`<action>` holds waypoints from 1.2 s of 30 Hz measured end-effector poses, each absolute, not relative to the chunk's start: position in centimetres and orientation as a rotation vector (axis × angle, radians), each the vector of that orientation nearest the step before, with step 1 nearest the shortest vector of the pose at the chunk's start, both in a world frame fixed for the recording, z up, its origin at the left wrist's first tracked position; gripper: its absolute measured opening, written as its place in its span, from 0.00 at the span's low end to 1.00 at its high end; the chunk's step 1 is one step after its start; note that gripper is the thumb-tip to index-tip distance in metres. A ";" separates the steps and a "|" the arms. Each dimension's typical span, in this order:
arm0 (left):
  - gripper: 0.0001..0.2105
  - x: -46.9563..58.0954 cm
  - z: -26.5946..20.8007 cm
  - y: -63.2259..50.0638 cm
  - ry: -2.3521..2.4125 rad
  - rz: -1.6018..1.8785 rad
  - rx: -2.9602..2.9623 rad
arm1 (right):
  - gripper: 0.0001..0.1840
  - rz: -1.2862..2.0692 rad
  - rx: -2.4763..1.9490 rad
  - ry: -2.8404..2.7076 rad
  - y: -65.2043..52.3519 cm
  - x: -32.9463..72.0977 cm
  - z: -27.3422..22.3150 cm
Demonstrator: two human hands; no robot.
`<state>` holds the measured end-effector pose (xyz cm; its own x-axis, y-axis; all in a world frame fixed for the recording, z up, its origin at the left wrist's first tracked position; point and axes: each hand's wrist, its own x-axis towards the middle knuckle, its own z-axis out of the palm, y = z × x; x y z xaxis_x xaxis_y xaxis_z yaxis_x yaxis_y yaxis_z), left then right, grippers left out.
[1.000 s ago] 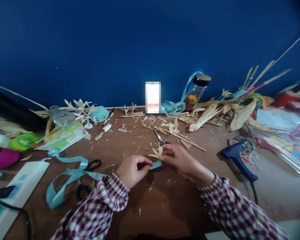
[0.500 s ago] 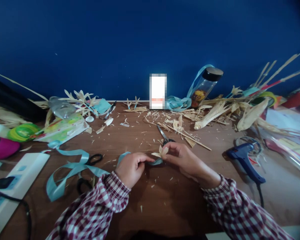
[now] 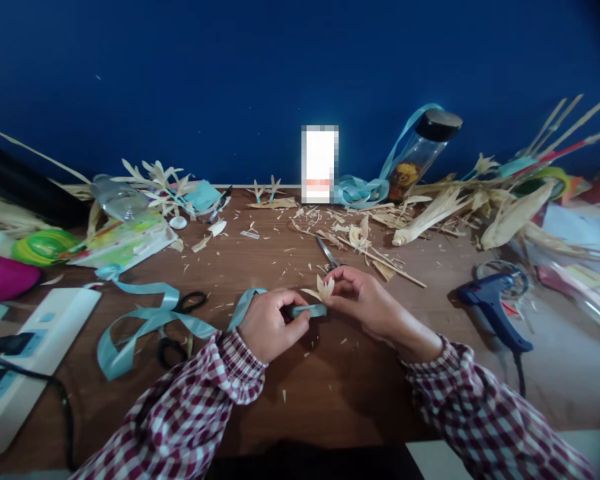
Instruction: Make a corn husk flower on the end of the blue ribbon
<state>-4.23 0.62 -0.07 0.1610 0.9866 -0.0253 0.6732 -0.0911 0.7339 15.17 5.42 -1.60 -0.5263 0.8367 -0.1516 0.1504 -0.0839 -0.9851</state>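
Observation:
My left hand (image 3: 275,325) pinches a light-blue ribbon (image 3: 318,311) between thumb and fingers, and the ribbon trails away to the left over the table. Close by, my right hand (image 3: 364,298) is closed on a small husk flower (image 3: 323,289) with pale, pointed petals. The ribbon's end lies just under the flower's base; whether the two are joined I cannot tell. Behind my right hand lie scissors (image 3: 326,252), their handles mostly covered. A second pair of scissors with black handles (image 3: 171,352) rests under the loose ribbon (image 3: 117,357) on the left.
A blue glue gun (image 3: 495,307) lies on the right with its cord. At the back stand a bright phone (image 3: 320,160) and a tilted jar (image 3: 425,157), among dry husks (image 3: 430,217) and scraps. On the left are a power strip (image 3: 45,363) and finished-looking husk flowers (image 3: 163,183).
My left thumb has come down onto the ribbon, which was under an outstretched index finger. The flower now stands more upright in my right hand. The view has tipped slightly downward.

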 end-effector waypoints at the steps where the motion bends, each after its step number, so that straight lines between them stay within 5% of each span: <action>1: 0.04 -4.2 -0.1 0.6 1.567 0.686 1.843 | 0.13 1.636 -1.078 -1.673 5.4 15.1 -1.6; 14: 0.07 -2.5 -1.1 -0.5 1.533 0.919 1.940 | 0.11 1.417 -1.177 -1.729 4.6 14.3 -1.5; 25: 0.03 -1.9 -1.1 -0.7 1.654 0.945 1.870 | 0.14 1.692 -1.118 -1.505 4.9 14.0 -1.9; 36: 0.06 -2.2 -1.4 -0.4 1.616 0.898 1.617 | 0.13 1.562 -1.112 -1.645 4.7 14.1 -1.9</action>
